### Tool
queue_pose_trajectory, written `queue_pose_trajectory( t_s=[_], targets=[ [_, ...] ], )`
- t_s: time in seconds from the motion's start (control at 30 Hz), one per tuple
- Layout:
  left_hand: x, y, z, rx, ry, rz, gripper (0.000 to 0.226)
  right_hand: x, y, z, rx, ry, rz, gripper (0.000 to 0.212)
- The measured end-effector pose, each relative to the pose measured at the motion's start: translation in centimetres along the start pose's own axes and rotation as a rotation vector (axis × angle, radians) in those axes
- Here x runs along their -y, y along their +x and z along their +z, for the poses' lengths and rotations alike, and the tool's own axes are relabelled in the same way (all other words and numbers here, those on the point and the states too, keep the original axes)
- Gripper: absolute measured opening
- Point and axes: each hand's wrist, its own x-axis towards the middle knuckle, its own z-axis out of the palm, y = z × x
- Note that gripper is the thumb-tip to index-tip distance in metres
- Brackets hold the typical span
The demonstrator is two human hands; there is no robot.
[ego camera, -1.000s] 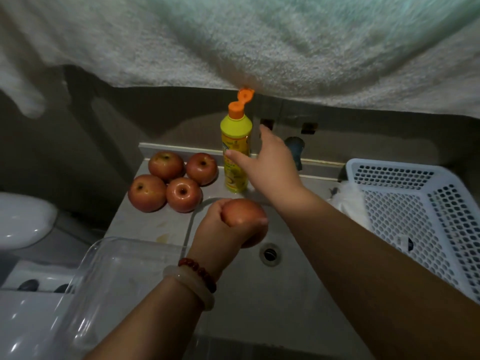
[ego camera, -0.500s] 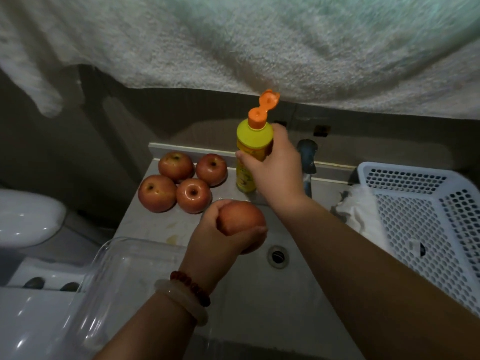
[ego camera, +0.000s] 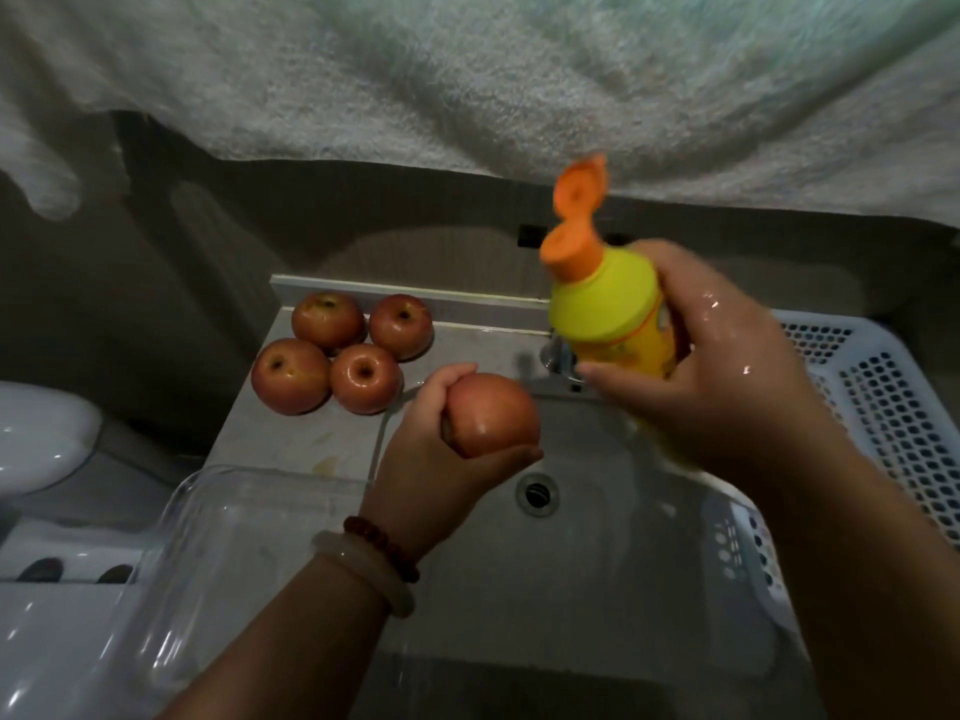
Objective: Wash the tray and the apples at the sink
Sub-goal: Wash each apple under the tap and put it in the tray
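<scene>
Head view: left hand (ego camera: 441, 459) grips an apple (ego camera: 493, 414) over the sink (ego camera: 571, 563), just above and left of the drain (ego camera: 537, 493); right hand (ego camera: 727, 366), wet, is wrapped round a yellow bottle (ego camera: 613, 314) held up over the sink's back edge, its orange cap (ego camera: 576, 210) flipped open. Four more apples (ego camera: 343, 353) sit clustered on the counter (ego camera: 291, 439) left of the sink, clear tray (ego camera: 218, 553) at the near left, white basket (ego camera: 893, 407) at the right.
</scene>
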Motion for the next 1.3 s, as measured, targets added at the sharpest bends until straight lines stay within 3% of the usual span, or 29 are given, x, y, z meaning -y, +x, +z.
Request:
queue_pose_trajectory(
  t_s=[0.23, 0.43, 0.73, 1.03, 1.3],
  targets=[
    [0.1, -0.1, 0.4, 0.006, 0.023, 0.073, 0.080, -4.2, -2.0, 1.9, 0.143, -0.412, -0.118, 0.069],
    [0.3, -0.6, 0.3, 0.005, 0.104, 0.107, 0.083, -4.4, -2.8, 2.6, 0.046, -0.602, -0.175, 0.072],
    [0.4, -1.1, 0.2, 0.013, 0.114, 0.087, 0.083, -3.7, -2.9, 2.8, -0.091, -0.678, -0.210, 0.063],
    [0.5, -1.7, 0.3, 0.011, 0.106, 0.072, 0.083, -2.9, -3.4, 3.0, -0.100, -0.684, -0.225, 0.053],
    [0.6, -1.8, 0.2, 0.011, 0.122, 0.065, 0.081, -2.7, -3.4, 3.0, -0.083, -0.705, -0.237, 0.061]
  ],
)
